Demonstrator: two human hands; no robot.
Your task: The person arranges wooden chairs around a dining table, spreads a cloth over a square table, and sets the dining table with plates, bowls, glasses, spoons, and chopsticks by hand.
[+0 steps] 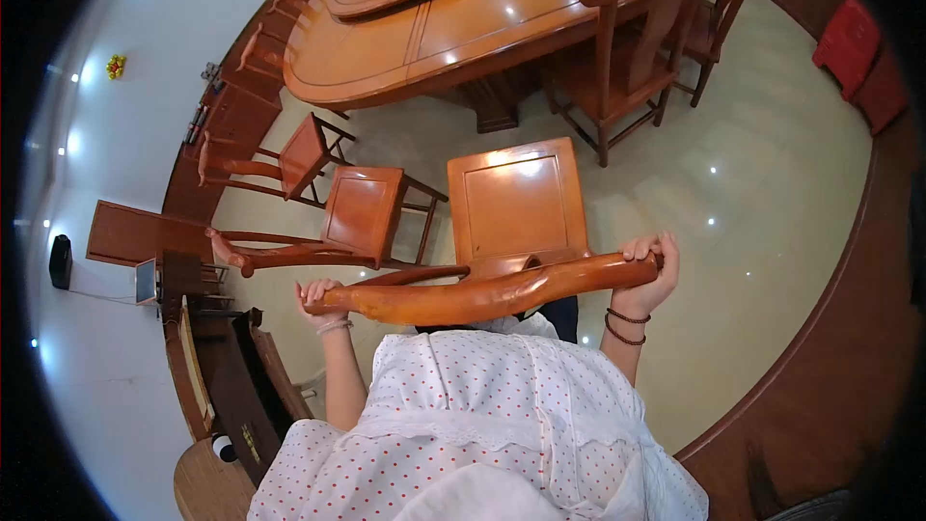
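Observation:
A wooden chair [518,201] stands right before me, its seat pointing away and its curved top rail crossing in front of my body. My left hand [320,297] is closed round the left end of that rail. At the rail's right end, my right hand [653,273] wraps its fingers over the wood. Part of the chair's back and its legs are hidden below the rail and seat.
A large oval wooden table [434,43] lies ahead. Two more chairs [362,212] [307,156] stand at the left, others [627,68] at the right side of the table. A red object [849,46] is far right, and a dark wooden cabinet [231,405] lower left.

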